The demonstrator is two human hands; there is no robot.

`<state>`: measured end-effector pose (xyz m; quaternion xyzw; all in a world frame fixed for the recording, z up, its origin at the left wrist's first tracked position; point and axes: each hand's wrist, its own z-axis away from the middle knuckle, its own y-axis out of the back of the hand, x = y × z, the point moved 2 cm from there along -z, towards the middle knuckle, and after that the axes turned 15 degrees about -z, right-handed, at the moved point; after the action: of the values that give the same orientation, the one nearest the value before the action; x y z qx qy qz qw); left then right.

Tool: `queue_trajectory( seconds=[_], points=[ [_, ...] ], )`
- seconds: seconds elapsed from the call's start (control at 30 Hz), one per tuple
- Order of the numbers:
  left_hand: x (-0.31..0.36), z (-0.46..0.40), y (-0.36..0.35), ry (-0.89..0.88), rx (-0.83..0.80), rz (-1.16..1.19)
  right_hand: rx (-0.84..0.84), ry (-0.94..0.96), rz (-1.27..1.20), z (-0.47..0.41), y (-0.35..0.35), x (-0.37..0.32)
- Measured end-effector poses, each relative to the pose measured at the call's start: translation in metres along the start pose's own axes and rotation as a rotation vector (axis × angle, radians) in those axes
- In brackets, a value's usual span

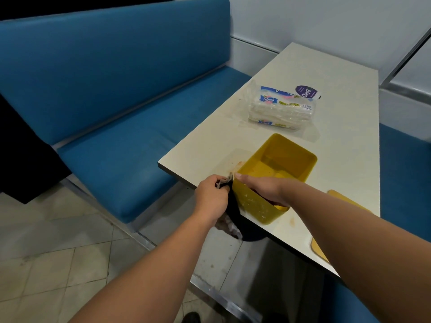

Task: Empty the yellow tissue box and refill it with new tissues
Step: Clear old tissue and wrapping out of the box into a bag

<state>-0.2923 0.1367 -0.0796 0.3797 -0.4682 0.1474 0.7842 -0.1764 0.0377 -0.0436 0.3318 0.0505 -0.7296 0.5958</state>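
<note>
The yellow tissue box [286, 159] stands open at the near edge of the white table [338, 141]; its inside looks bare. My right hand [265, 190] grips its near wall, thumb along the rim and fingers inside. My left hand [211, 194] is closed on the rim of a black bag [233, 206] hanging just off the table edge beside the box, with a greyish wad pinched at the fingertips. Crumpled used tissues [229, 228] show in the bag below. A sealed pack of new paper towels [282, 108] lies farther back on the table.
A flat yellow lid [319, 250] lies on the table at the near right, partly hidden under my right forearm. A blue padded bench [116, 113] runs along the left of the table, another blue seat [403, 171] on the right. Tiled floor is below.
</note>
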Motion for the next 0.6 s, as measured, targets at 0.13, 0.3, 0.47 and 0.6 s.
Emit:
queue_trajectory(
  seconds=[0.13,0.3,0.47,0.6],
  points=[
    [0.003,0.009,0.0,-0.009,0.042,0.246,-0.011,-0.002,0.001,-0.002,-0.001,0.001],
    [-0.009,0.016,-0.009,0.047,0.046,0.077,-0.013,-0.018,0.002,-0.004,0.001,0.003],
    [-0.003,0.022,-0.009,0.007,0.108,0.221,-0.006,-0.014,-0.015,-0.005,0.0,0.004],
    [-0.008,0.02,-0.012,0.043,0.087,0.136,0.002,-0.023,0.007,-0.003,0.0,0.003]
  ],
)
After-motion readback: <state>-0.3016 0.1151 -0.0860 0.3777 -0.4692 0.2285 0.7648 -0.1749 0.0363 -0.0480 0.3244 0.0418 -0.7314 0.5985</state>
